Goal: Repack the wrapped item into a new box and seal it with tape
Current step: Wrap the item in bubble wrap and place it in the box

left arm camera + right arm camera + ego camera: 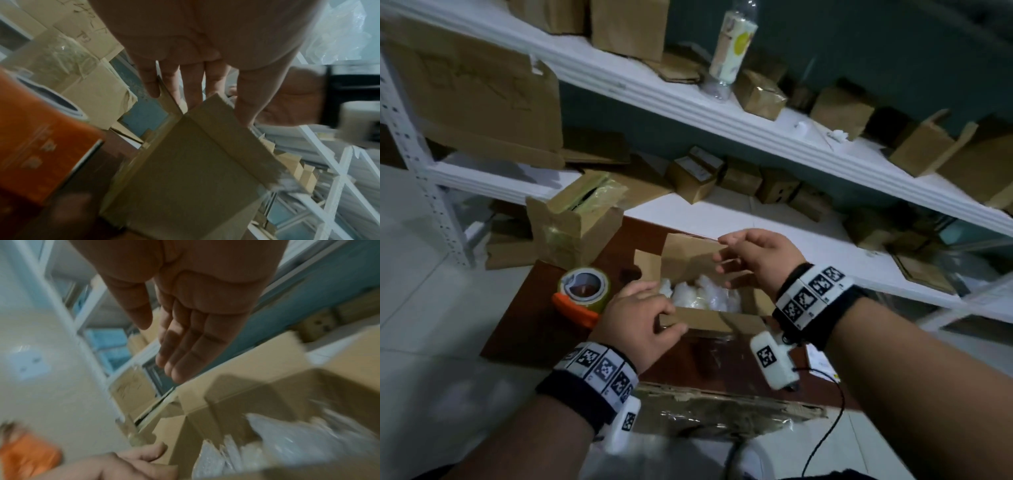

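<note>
An open cardboard box (709, 320) stands on the brown table (534, 329). The bubble-wrapped item (702, 294) lies inside it, seen also in the right wrist view (287, 443). My left hand (640, 315) is at the box's near left corner and pinches the near flap between thumb and fingers; the left wrist view shows the fingers (193, 84) reaching over that corner of the box (195, 178). My right hand (753, 260) hovers by the upright far flap with its fingers (185, 345) nearly straight and nothing in them.
An orange tape dispenser (582, 291) with a roll sits just left of the box. A taped, opened old box (571, 226) stands behind it. Torn flat cardboard (722, 407) lies at the table's near edge. White shelves (722, 113) behind hold several boxes and a bottle (732, 44).
</note>
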`<state>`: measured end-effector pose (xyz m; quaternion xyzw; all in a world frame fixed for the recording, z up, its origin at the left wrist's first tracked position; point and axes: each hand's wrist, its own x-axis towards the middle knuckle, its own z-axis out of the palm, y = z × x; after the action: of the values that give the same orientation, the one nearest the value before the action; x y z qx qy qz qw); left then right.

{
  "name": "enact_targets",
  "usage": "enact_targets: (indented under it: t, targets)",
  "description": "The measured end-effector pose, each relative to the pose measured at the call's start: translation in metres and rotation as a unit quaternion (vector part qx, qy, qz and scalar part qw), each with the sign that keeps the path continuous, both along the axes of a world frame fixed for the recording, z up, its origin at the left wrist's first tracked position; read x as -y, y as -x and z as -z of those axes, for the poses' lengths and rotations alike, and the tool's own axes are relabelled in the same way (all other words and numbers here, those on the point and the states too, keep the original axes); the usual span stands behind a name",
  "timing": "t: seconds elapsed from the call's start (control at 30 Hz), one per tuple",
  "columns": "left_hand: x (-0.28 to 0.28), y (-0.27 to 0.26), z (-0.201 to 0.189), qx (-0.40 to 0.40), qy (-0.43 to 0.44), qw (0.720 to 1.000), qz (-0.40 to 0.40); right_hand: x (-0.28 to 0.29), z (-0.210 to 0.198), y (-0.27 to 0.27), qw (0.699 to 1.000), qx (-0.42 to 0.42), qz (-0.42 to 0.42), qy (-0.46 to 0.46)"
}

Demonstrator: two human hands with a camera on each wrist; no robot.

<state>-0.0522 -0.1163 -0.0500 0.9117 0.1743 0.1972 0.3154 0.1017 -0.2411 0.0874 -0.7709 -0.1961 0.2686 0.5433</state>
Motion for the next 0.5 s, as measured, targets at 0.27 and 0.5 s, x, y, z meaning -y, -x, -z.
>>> enact_targets:
  t: [0.27,0.5]
  targets:
    - [0.022,-0.003,-0.021,-0.052,-0.033,0.998,0.015,0.08,0.025,0.003,0.972,-0.025,0.205,-0.115]
    - [0.018,-0.018,-0.062,-0.206,-0.022,0.978,0.036,0.125,0.068,-0.014,0.933,-0.019,0.339,-0.117]
